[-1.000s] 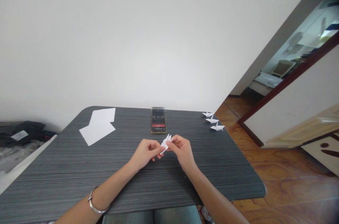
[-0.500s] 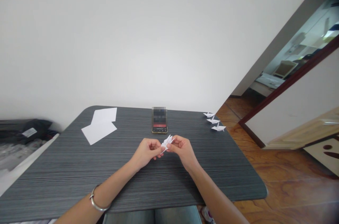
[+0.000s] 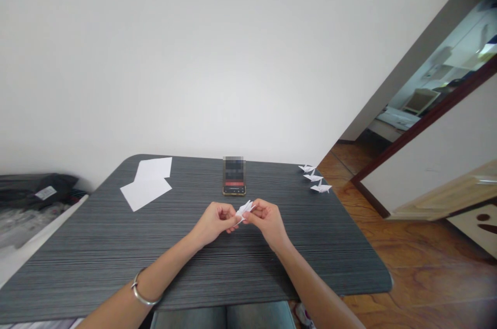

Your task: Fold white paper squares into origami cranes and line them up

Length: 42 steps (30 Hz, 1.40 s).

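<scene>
Folded paper (image 3: 244,209) less upright now

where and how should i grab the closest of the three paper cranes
Likely a light pinch on the low middle of the nearest crane, coming from the near side with the right hand, once it releases the folded paper: its thin points look easy to bend, and the other two cranes sit just beyond it.
</scene>
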Available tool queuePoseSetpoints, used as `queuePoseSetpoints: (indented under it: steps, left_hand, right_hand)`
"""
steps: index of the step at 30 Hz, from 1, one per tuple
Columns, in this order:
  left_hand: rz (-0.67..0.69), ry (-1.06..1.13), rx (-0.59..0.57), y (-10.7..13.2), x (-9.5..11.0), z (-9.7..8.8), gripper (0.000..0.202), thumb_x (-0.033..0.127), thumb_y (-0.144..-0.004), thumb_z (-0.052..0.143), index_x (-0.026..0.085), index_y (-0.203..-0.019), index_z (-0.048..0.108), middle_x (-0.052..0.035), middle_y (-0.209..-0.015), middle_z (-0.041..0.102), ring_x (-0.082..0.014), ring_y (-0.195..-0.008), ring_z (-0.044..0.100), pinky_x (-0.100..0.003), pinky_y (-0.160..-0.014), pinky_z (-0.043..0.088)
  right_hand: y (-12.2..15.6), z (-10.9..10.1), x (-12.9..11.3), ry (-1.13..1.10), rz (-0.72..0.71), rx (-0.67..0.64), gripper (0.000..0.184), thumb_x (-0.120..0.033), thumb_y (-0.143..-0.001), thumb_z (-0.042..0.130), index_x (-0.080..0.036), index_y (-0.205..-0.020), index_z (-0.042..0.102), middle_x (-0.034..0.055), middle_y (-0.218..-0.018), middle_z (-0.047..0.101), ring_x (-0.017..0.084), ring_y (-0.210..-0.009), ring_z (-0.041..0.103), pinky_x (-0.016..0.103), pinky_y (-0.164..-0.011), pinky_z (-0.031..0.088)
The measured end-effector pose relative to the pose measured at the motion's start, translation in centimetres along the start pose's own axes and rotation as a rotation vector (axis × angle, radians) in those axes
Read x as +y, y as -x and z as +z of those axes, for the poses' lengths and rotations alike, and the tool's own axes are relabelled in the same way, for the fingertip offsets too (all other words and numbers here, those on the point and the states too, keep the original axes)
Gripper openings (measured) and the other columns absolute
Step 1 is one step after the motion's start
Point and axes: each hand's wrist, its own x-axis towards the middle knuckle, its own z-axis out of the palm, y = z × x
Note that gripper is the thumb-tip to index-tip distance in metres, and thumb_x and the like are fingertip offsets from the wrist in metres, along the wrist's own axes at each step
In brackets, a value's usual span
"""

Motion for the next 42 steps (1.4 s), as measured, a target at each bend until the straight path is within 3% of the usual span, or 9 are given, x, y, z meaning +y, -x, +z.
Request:
queuePoseSetpoints:
  steps: [4, 12, 22, 28, 35, 42]
  left_hand:
    - [0.003, 0.010, -0.007, 0.0, -0.1, 0.1, 0.027, 0.033, -0.064, 0.066, 0.011, -0.055, 0.054, 0.0010, -0.049, 0.058, -0.0060, -0.043, 0.049, -0.018, -0.045, 0.040]
    - [-0.009, -0.031, 0.089, -0.2, -0.5, 0.4, 0.026, 0.035, -0.064, 0.067, 0.010, -0.059, 0.061, -0.0011, -0.053, 0.061, -0.0076, -0.045, 0.051, -0.018, -0.044, 0.039]
    - [-0.031, 0.074, 0.067, -0.1, -0.2, 0.5, 0.026, 0.033, -0.061, 0.069, 0.011, -0.054, 0.056, 0.0004, -0.048, 0.059, -0.0072, -0.043, 0.050, -0.018, -0.043, 0.039]
    - [-0.044, 0.088, 0.061, 0.0, 0.0, 0.5, 0.027, 0.033, -0.060, 0.069, 0.011, -0.053, 0.055, 0.0007, -0.048, 0.058, -0.0070, -0.043, 0.049, -0.018, -0.043, 0.039]
    - [-0.054, 0.082, 0.028, 0.1, 0.2, 0.5, 0.029, 0.035, -0.060, 0.069, 0.011, -0.054, 0.055, 0.0010, -0.047, 0.057, -0.0067, -0.043, 0.049, -0.018, -0.044, 0.038]
    - [-0.040, 0.078, 0.024, -0.1, 0.4, 0.1, 0.029, 0.037, -0.065, 0.066, 0.011, -0.057, 0.054, 0.0017, -0.050, 0.056, -0.0055, -0.044, 0.047, -0.016, -0.044, 0.034]
  right_hand:
    - [0.0, 0.0, 0.1, 0.012, -0.007, 0.018, 0.021, -0.025, -0.058, 0.074, -0.016, -0.062, 0.056, -0.0014, -0.060, 0.065, 0.011, -0.052, 0.059, 0.024, -0.053, 0.051]
    - [0.0, 0.2, 0.3, 0.052, -0.032, 0.071, 0.021, -0.029, -0.063, 0.071, -0.016, -0.062, 0.054, -0.0003, -0.065, 0.067, 0.011, -0.055, 0.061, 0.023, -0.054, 0.052]
    - [-0.2, 0.3, 0.1, 0.029, -0.006, 0.052, 0.024, -0.030, -0.060, 0.073, -0.016, -0.060, 0.054, -0.0004, -0.061, 0.067, 0.011, -0.051, 0.060, 0.023, -0.050, 0.053]
    - [-0.1, -0.1, 0.0, 0.044, 0.024, -0.019, 0.023, -0.030, -0.058, 0.074, -0.015, -0.068, 0.059, 0.0021, -0.066, 0.069, 0.014, -0.056, 0.063, 0.027, -0.056, 0.054]
    - [0.0, 0.1, 0.1, 0.045, 0.000, 0.022, 0.022, -0.026, -0.058, 0.074, -0.016, -0.062, 0.055, -0.0001, -0.059, 0.067, 0.012, -0.051, 0.061, 0.022, -0.051, 0.052]
    - [0.1, -0.1, -0.7, 0.045, -0.023, 0.054, 0.025, -0.039, -0.069, 0.064, -0.015, -0.066, 0.061, 0.0019, -0.062, 0.066, 0.013, -0.058, 0.063, 0.023, -0.052, 0.052]
